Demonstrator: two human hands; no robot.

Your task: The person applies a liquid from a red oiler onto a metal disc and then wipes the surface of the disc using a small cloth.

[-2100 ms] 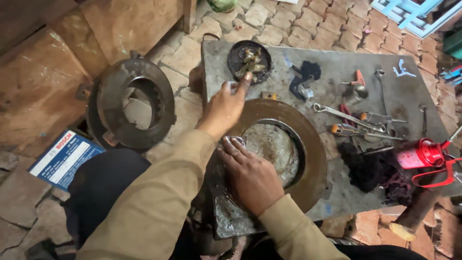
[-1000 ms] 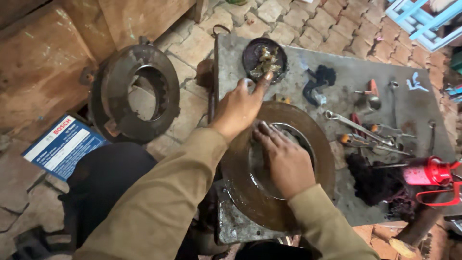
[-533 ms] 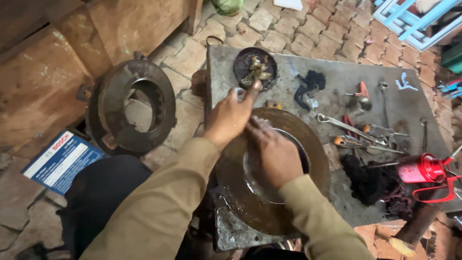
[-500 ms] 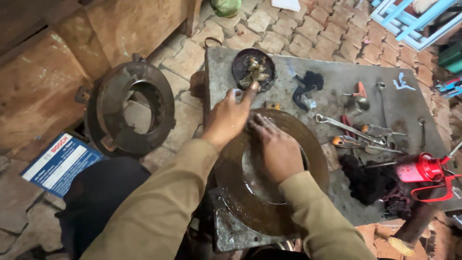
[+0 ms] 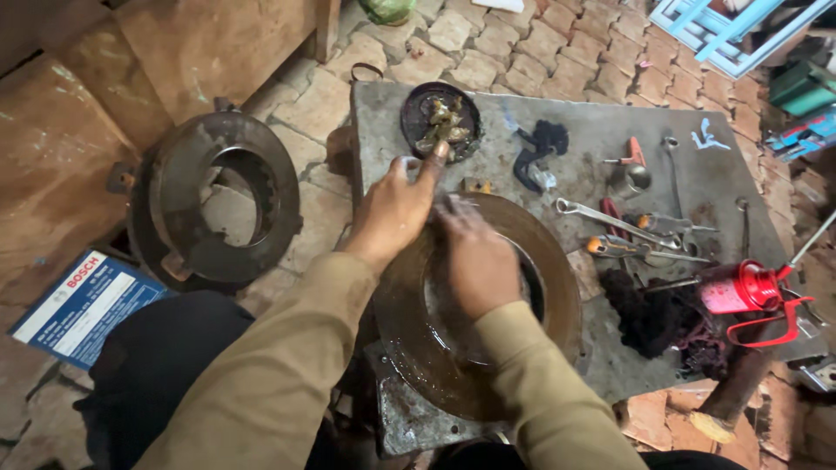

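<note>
A large rusty ring-shaped disc (image 5: pixel 566 305) lies flat on a grey metal slab (image 5: pixel 592 122) in front of me. My right hand (image 5: pixel 479 261) rests palm down on the disc's far left part, its fingers spread and blurred over the inner rim. My left hand (image 5: pixel 392 204) is just left of it, with the index finger stretched out to the edge of a small dark round dish (image 5: pixel 416 130) that holds a yellowish greasy lump (image 5: pixel 444 122). I see nothing gripped in either hand.
A dark round metal housing (image 5: pixel 174 209) lies on the brick floor at left, with a blue and white box (image 5: pixel 78 305) near it. On the slab's right side are wrenches (image 5: pixel 610 218), screwdrivers (image 5: pixel 623 246), a red oil can (image 5: pixel 740 287), a black rag (image 5: pixel 653 318) and a small metal cup (image 5: pixel 631 178).
My right hand has slid from the near side of the disc's hole up to its far left rim. My left hand has stayed at the dish.
</note>
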